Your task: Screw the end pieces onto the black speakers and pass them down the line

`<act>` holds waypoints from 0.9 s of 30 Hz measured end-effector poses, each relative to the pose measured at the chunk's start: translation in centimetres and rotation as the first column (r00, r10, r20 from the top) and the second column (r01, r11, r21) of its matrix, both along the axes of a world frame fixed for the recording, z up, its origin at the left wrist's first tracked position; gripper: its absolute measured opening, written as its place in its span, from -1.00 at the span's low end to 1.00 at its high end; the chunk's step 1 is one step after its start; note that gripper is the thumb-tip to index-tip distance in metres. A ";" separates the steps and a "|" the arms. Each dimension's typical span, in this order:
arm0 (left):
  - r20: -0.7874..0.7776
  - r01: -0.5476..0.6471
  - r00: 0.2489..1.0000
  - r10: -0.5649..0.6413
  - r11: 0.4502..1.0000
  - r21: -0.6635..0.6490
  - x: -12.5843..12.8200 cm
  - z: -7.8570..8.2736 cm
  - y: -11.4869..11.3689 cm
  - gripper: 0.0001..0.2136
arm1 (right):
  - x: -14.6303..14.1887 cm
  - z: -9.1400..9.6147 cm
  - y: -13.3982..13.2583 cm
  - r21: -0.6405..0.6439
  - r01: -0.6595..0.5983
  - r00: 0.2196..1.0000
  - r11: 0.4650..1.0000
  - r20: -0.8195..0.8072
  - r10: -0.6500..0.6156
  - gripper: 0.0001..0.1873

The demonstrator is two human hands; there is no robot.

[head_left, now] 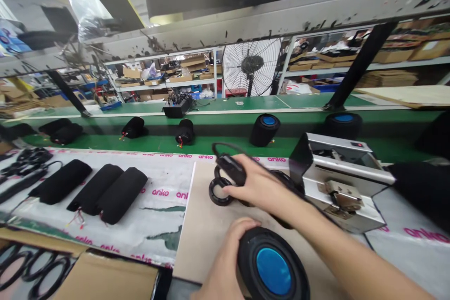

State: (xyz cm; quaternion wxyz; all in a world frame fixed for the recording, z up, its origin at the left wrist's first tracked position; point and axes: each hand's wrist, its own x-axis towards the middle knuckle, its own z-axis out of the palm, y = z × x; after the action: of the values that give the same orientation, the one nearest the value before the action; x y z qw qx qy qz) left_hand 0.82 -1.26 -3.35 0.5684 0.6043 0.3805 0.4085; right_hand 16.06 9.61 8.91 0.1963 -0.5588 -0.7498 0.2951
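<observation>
My left hand (225, 262) is wrapped round the side of a black cylindrical speaker (302, 269); its round end with a shiny blue disc tilts up toward me. Farther forward, my right hand (258, 183) grips a black corded hand tool (231, 168), whose cable loops up behind it. What kind of tool it is cannot be made out. Just under its thumb is a black ring (220, 202), with another ring partly hidden behind. Whether the thumb touches the ring is unclear. Both hands are over a beige board (200, 229).
A metal machine (351, 173) stands right of the board. Several black fabric-covered cylinders (123, 194) with thin wires lie left. More cylinders, including a blue-ended speaker (265, 130), sit along the green conveyor (218, 145). Black rings (49, 277) fill a box at front left. An overhead shelf (218, 28) crosses above.
</observation>
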 end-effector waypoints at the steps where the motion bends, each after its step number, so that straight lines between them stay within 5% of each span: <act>1: 0.015 0.020 1.000 -0.020 1.000 -0.009 -0.2 0.5 0.0 0.02 | 1.4 1.2 -0.6 -0.014 0.006 0.999 1.000 -0.037 -0.007 -0.35; 4: 0.080 0.099 0.992 -0.097 0.995 -0.021 0.0 1.8 0.7 0.18 | 5.5 4.2 -3.0 -0.087 -0.053 0.995 0.995 -0.091 0.045 -0.23; 6: 0.169 0.145 0.975 -0.145 0.989 0.013 0.5 2.7 1.6 0.18 | 7.4 5.2 -4.4 -0.074 -0.223 0.972 0.972 -0.090 0.216 -0.30; 11: 0.226 0.163 0.954 -0.196 0.974 0.157 0.8 4.3 3.1 -0.14 | 7.7 5.9 -6.0 -0.129 -0.507 0.861 0.852 -0.039 0.507 -0.30; 18: 0.156 0.146 0.975 -0.158 0.985 0.087 0.1 4.4 2.7 -0.13 | 6.4 6.4 -5.3 -0.145 -0.536 0.841 0.832 -0.014 0.540 -0.20; 27: 0.182 0.202 0.956 -0.232 0.964 0.171 -0.2 4.1 3.1 -0.09 | 6.4 6.2 -5.6 -0.210 -0.528 0.830 0.823 0.077 0.552 -0.19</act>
State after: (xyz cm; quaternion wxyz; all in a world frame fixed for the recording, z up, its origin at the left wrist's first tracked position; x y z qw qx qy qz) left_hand 0.58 1.83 0.70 0.5982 0.6394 0.2207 0.4297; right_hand 22.46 4.04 15.09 0.0024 -0.3572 -0.8590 0.3668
